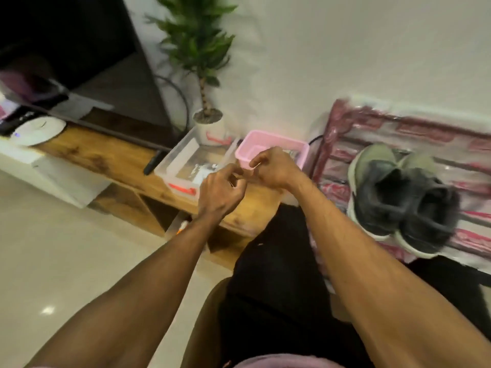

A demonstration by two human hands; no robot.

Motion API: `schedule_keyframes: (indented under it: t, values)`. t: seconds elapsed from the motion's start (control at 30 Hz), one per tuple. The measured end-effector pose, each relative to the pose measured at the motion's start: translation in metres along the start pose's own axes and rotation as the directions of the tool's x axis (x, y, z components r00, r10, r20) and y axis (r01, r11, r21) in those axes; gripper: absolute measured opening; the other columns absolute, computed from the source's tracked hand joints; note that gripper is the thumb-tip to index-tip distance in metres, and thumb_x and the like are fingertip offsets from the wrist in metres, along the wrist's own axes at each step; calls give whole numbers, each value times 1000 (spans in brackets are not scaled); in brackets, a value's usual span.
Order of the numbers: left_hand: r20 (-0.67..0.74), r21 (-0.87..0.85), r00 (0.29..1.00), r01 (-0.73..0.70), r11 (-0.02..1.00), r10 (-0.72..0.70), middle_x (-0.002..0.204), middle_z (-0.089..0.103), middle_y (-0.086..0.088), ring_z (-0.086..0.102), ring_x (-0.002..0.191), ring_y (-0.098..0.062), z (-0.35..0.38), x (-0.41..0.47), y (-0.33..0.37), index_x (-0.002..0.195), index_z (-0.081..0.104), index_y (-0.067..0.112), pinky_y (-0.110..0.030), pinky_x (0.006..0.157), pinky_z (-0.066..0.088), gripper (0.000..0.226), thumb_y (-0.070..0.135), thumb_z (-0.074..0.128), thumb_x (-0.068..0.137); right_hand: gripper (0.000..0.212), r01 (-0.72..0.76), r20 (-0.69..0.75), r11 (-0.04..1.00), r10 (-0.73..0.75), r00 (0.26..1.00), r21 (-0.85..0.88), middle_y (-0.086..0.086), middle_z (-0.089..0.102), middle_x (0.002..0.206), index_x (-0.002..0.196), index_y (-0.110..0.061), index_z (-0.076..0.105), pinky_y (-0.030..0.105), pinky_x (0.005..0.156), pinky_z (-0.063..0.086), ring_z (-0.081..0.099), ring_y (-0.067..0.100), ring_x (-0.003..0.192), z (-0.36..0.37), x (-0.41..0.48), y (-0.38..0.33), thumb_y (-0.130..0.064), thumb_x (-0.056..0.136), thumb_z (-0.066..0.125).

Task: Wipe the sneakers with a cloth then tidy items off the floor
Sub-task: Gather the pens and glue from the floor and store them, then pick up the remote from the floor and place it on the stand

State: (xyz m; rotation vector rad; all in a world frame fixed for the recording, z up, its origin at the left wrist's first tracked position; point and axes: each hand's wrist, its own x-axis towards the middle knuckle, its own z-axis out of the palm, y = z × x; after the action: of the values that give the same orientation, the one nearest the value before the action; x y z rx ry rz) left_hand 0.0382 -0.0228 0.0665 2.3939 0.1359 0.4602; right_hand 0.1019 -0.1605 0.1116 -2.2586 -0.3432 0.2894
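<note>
Pink basket (276, 143): light, stiff, best taken by its rim; right hand (273, 170) fingers pinch a thin item (256, 164); left hand (220, 192) fingers curled, hold indiscernible.

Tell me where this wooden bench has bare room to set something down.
Bare bench wood lies between the white round device and the clear tray, in front of the dark bar. The tray, plant pot and pink basket crowd its right end.

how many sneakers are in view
2. One grey-green sneaker with a white sole lies on the plastic-wrapped red-striped bundle; the second sneaker lies close beside it, nearer the picture's right edge. More could be out of sight.
</note>
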Motion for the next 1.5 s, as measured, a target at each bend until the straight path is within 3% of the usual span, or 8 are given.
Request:
schedule_keyframes:
  t: [0.27, 0.47, 0.67, 0.83, 0.97, 1.07, 1.23, 1.5]
  values:
    - [28, -159, 973, -222, 962, 229, 70, 62, 11, 61, 72, -16, 56, 75, 135, 100, 67, 27, -26, 66, 42, 20, 24, 62, 81, 25, -39, -365, 999, 27, 931, -25, 1, 73, 100, 98, -12, 76, 29, 88, 55, 67, 11, 92, -154, -29, 34, 1, 81, 62]
    - [90, -284, 901, -385, 878, 425, 75, 63, 13, 56, 70, 2, 101, 77, 227, 101, 68, 30, -26, 73, 49, 21, 22, 65, 82, 23, -177, -624, 982, 177, 761, 63, -2, 71, 84, 95, -13, 76, 23, 72, 53, 66, 9, 73, -238, -89, 79, -5, 79, 63]
    - [212, -399, 808, -442, 804, 550, 67, 60, 15, 61, 71, -12, 161, 21, 316, 99, 67, 30, -31, 71, 51, 23, 29, 62, 77, 24, -316, -740, 945, 274, 615, 87, -4, 70, 91, 97, -13, 76, 28, 74, 58, 65, 6, 77, -281, -189, 139, -5, 79, 62]
    - [370, -473, 681, -448, 759, 632, 72, 60, 13, 56, 69, -4, 215, -57, 380, 106, 65, 27, -28, 68, 47, 24, 27, 62, 83, 23, -420, -764, 878, 430, 482, 229, -1, 73, 90, 95, -13, 76, 31, 77, 58, 68, 12, 74, -291, -284, 206, -5, 79, 62]
    - [543, -479, 523, -449, 754, 657, 80, 63, 8, 59, 72, -8, 261, -123, 413, 111, 63, 29, -23, 59, 42, 28, 34, 59, 84, 21, -462, -737, 774, 598, 313, 432, 0, 72, 86, 97, -13, 75, 24, 63, 55, 69, 11, 69, -281, -363, 263, -7, 81, 62]
    - [666, -456, 387, -465, 759, 638, 86, 64, 9, 62, 74, -12, 296, -176, 425, 115, 60, 31, -29, 66, 49, 32, 38, 59, 83, 18, -453, -685, 669, 711, 158, 590, 2, 72, 83, 90, -14, 74, 20, 55, 47, 68, 14, 66, -257, -422, 308, -6, 80, 62]
    - [813, -421, 174, -484, 767, 556, 91, 64, 4, 60, 86, -15, 342, -243, 422, 120, 57, 30, -33, 77, 48, 38, 34, 63, 83, 15, -405, -542, 475, 838, -63, 781, 3, 72, 80, 85, -13, 74, 27, 60, 56, 69, 17, 63, -203, -490, 362, -5, 78, 64]
    - [925, -314, 50, -462, 829, 378, 88, 63, 7, 60, 89, -17, 395, -309, 391, 117, 57, 35, -42, 87, 51, 38, 33, 63, 80, 19, -354, -346, 267, 920, -184, 896, 5, 72, 90, 76, -28, 70, 42, 73, 60, 70, 22, 75, -125, -518, 426, -11, 74, 63]
